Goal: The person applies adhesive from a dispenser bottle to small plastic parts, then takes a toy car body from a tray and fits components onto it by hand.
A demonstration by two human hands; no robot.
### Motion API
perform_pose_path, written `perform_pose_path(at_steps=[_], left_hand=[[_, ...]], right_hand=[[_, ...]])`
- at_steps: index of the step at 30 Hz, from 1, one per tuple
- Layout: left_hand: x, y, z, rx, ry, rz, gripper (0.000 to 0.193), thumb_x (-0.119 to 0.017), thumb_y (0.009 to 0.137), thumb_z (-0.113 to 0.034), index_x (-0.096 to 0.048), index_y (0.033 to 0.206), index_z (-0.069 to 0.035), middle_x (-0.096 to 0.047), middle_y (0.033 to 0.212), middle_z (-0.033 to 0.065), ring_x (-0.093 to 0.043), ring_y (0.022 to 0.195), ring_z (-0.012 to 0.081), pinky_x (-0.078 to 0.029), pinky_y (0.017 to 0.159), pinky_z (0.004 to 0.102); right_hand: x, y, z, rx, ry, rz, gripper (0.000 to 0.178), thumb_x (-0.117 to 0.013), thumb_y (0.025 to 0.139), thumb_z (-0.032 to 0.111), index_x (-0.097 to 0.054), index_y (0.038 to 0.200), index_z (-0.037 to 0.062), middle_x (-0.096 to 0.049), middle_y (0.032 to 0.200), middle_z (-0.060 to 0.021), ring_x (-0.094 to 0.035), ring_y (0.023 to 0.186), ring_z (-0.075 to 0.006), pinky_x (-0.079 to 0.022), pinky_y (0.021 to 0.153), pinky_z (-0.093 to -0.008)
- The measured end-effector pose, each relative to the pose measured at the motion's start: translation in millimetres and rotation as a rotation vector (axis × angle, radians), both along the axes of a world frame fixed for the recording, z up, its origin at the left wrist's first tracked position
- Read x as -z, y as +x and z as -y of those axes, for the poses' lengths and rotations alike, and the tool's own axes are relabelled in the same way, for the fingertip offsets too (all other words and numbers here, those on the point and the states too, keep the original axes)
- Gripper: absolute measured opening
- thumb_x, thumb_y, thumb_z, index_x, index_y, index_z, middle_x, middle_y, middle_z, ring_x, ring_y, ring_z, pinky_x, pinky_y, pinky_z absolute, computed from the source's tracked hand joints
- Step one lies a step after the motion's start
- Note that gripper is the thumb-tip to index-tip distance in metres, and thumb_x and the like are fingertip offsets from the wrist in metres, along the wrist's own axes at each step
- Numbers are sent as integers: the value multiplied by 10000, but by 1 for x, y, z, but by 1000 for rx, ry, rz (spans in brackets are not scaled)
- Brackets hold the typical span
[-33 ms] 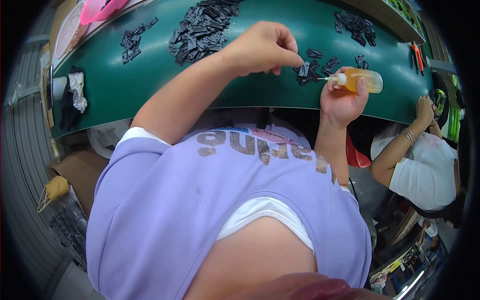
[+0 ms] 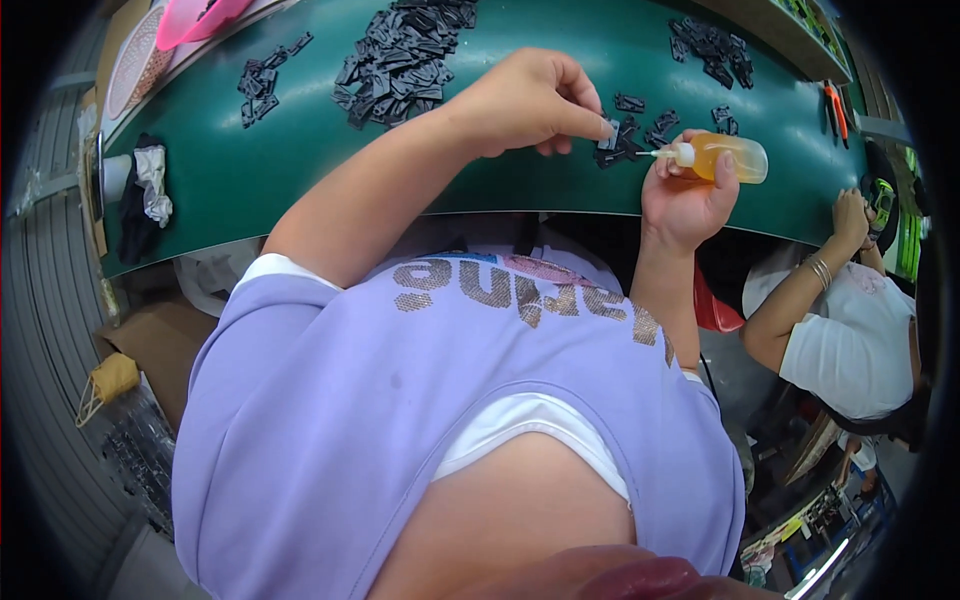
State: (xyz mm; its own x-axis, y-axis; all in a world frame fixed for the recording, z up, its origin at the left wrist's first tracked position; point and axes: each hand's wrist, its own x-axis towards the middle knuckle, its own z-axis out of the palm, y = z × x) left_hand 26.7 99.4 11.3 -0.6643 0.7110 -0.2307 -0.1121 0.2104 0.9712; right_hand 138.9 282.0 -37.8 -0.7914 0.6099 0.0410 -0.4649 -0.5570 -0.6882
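Observation:
Between the thumb and fingers of my left hand point(image 2: 535, 100) is a small black plastic part point(image 2: 613, 133), its face catching the light. My right hand point(image 2: 690, 205) is wrapped round a clear squeeze bottle point(image 2: 728, 159) of amber liquid. The bottle lies nearly level, and its thin needle tip point(image 2: 648, 153) points left toward the held part, a short way from it. Under and around the tip lie several loose black parts point(image 2: 630, 103) of the same sort. My palm hides some of the bottle's underside.
A big heap of black parts point(image 2: 395, 65) covers the far middle of the green table point(image 2: 300, 170). Smaller piles lie far left point(image 2: 262, 85) and far right point(image 2: 712, 50). Orange-handled pliers point(image 2: 836, 110) rest at the right. Pink basket point(image 2: 195, 20) stands far left. A co-worker's arm point(image 2: 800, 290) is at right.
My left hand and the part in it have shifted slightly to the right and nearer. The bottle in my right hand has hardly moved.

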Motion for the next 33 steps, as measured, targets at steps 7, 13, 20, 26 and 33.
perform_pose_path(at_steps=[7,13,20,26,33], left_hand=[[18,14,-2,22,74,228,160,-656,863,-62,-603,967,47,-623,769,50,-640,605,120,-519,501,219],[15,15,-4,53,-2,186,216,-627,862,-41,-604,1042,77,-626,795,75,-642,584,130,-526,481,231],[15,15,-5,44,-6,209,220,-621,857,-33,-606,1040,88,-632,815,87,-646,581,133,-535,486,235],[17,16,-6,46,-13,179,209,-613,858,-28,-611,1031,89,-636,801,89,-647,581,133,-537,489,235],[16,17,-6,51,-11,177,205,-605,857,-23,-614,1029,86,-636,794,89,-647,585,132,-536,492,235]], right_hand=[[-6,-1,10,46,224,-3,188,-578,893,158,-566,1028,27,-660,889,-181,-615,629,-206,-475,525,-317],[-2,-1,20,156,455,-9,160,-602,875,75,-558,1021,23,-657,871,-176,-614,598,-212,-509,489,-310],[-4,-2,25,166,628,-33,133,-630,851,32,-579,959,-25,-634,849,-125,-620,618,-163,-527,471,-265],[-4,-1,25,170,629,-36,126,-623,851,25,-585,956,-33,-634,841,-127,-616,611,-158,-525,467,-263],[-3,2,20,127,706,-18,148,-594,888,32,-544,1023,-5,-641,859,-155,-614,584,-187,-545,511,-308]])
